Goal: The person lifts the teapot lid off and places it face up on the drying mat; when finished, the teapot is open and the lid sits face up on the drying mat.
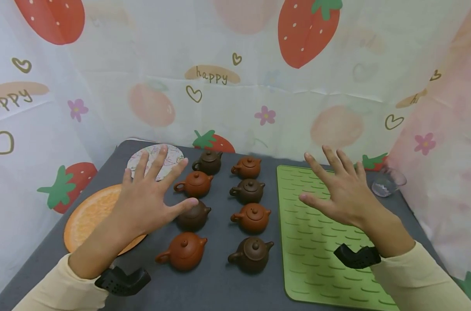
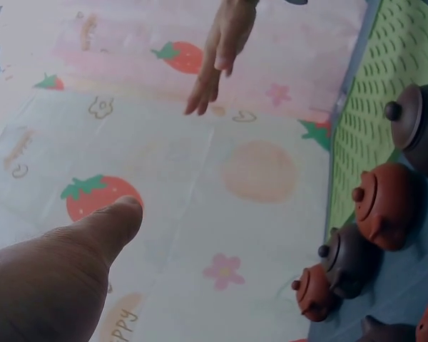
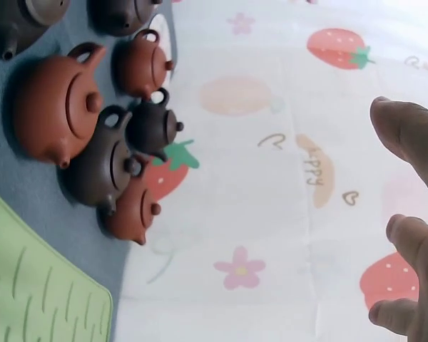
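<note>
My left hand point(image 1: 143, 205) is held up over the left of the table, fingers spread and nothing in its grasp. In the head view it overlaps a dark brown teapot point(image 1: 193, 218) and an orange-slice round mat point(image 1: 91, 216). My right hand point(image 1: 346, 196), also spread and holding nothing, hovers above the green ridged mat point(image 1: 309, 259). Between the hands, several small lidded teapots stand in two columns, reddish-brown and dark brown ones alternating. Nearest are a reddish-brown teapot point(image 1: 185, 252) and a dark teapot point(image 1: 252, 255); in the right wrist view a reddish-brown teapot point(image 3: 53, 117) shows large.
A round patterned mat point(image 1: 155, 157) lies at the far left, partly behind my left fingers. On the far right, beyond the green mat, is a clear glass pitcher point(image 1: 387, 183). Strawberry-print cloth point(image 1: 235, 39) hangs behind and along both sides of the grey table point(image 1: 219, 289).
</note>
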`<state>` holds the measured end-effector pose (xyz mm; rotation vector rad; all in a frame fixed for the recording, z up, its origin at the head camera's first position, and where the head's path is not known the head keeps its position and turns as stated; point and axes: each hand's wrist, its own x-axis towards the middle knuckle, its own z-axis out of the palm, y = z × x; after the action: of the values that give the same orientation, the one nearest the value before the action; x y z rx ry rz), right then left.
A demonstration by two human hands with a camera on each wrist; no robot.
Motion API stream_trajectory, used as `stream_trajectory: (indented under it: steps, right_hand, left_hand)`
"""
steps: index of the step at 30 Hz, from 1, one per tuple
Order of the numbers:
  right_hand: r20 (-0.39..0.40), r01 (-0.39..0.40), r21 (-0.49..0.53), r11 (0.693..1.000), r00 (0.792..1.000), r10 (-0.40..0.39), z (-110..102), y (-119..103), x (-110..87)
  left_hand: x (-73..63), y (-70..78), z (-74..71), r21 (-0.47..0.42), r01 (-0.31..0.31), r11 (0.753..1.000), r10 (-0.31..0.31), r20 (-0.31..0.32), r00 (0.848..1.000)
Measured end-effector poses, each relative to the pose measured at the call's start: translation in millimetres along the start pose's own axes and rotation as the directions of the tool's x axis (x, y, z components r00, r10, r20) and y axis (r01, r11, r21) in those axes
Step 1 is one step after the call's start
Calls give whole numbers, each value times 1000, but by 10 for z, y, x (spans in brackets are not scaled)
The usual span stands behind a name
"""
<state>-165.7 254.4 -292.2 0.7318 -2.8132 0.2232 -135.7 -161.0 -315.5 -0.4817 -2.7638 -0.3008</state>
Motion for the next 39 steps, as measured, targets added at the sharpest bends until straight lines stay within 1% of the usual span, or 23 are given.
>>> stream_trajectory:
  steps: [5,11,16,18,21,26,29,35,39]
  right_hand:
    - [-26,53,57,997,998,-51,99,-42,-65]
    - [-58,88,112,990,995,-82,250,-75,-117]
    - [-69,88,150,985,995,-78,358,-97,-159]
    - [-73,89,167,982,994,-77,391,-107,-177]
    - [-88,102,184,978,992,-87,438,-114,-196]
    - [-112,123,213,969,989,-101,517,-128,-214]
    - [-135,145,231,962,984,-116,571,-134,-224]
    - [-170,178,303,936,977,-131,673,-147,-247]
    - [-168,187,360,914,977,-134,725,-169,-267]
  left_hand:
    - [-67,56,94,-39,-33,999,32,-26,999]
    - [-146,112,252,-94,-77,993,73,-40,997]
    - [-196,154,369,-140,-78,987,72,-42,997]
    - [-212,177,403,-157,-72,985,68,-33,997]
    - [-228,209,442,-180,-75,981,71,-27,997]
    - [-240,280,488,-219,-62,974,63,-2,998]
    - [-248,331,522,-255,-54,965,56,1,998]
    - [-267,404,631,-322,-58,945,55,-18,998]
    - [-288,454,701,-359,-57,931,52,-23,998]
